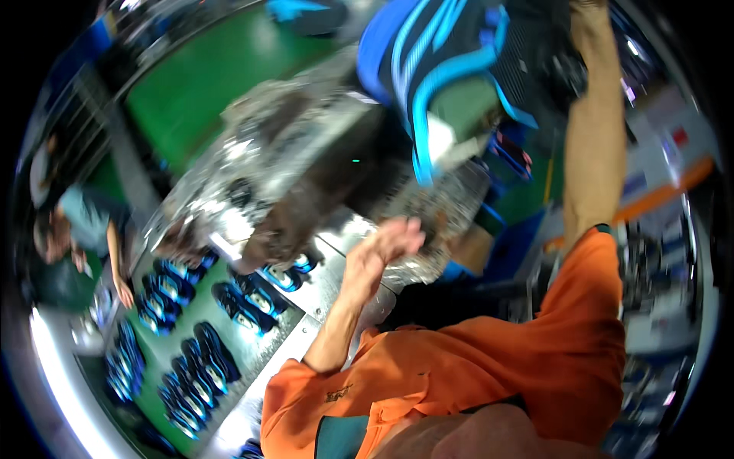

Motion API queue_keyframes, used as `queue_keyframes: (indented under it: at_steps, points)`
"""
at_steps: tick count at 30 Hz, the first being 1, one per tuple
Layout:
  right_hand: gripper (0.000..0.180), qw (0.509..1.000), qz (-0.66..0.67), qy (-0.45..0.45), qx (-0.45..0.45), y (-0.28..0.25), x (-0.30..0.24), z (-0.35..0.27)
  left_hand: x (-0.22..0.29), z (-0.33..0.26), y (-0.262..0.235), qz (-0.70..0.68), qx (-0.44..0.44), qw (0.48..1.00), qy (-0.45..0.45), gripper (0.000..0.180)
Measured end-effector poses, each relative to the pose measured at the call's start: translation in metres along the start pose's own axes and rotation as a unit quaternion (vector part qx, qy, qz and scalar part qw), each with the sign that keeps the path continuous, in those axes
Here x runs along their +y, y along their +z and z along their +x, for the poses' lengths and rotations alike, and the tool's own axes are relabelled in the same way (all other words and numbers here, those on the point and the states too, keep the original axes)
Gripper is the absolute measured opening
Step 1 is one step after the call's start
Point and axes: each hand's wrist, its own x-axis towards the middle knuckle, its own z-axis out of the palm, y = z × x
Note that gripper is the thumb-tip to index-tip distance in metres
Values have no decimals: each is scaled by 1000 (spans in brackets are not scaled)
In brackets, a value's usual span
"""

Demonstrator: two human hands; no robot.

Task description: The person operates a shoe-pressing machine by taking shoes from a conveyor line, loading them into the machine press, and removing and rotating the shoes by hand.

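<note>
My left hand [386, 249] is held out in front of my chest, blurred by motion. Its fingers stretch to the right, and nothing shows in them. Just beyond it is a grey metal machine part [428, 222] with a rough, shiny surface. My right arm reaches far up along the right side. Only the base of my right hand [589, 6] shows at the top edge; its fingers are hidden. Left of that arm, close up, hangs a black mesh piece with bright blue bands [459, 69]. Whether my right hand touches it, I cannot tell.
Several black and blue shoes [202, 367] stand in rows on a green conveyor [252, 348] at the left, beside a metal edge. A bulky machine wrapped in clear film [267, 161] fills the middle. At the far left, a person in grey-blue [92, 222] reaches toward the shoes.
</note>
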Motion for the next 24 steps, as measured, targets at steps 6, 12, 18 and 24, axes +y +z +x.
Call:
queue_keyframes:
  at_steps: [6,12,18,24]
  points:
    - [37,981,-183,6,66,-146,54,-170,-38,83,110,-209,-170,959,-93,86]
    - [49,942,-43,243,225,-297,-62,-441,-170,45,224,-142,-166,943,-251,67]
    - [60,751,-207,388,492,-310,-132,-577,-283,-30,315,-97,-216,919,-316,66]
    - [61,653,-262,319,635,-386,-233,-684,-381,-104,409,47,-366,862,-347,60]
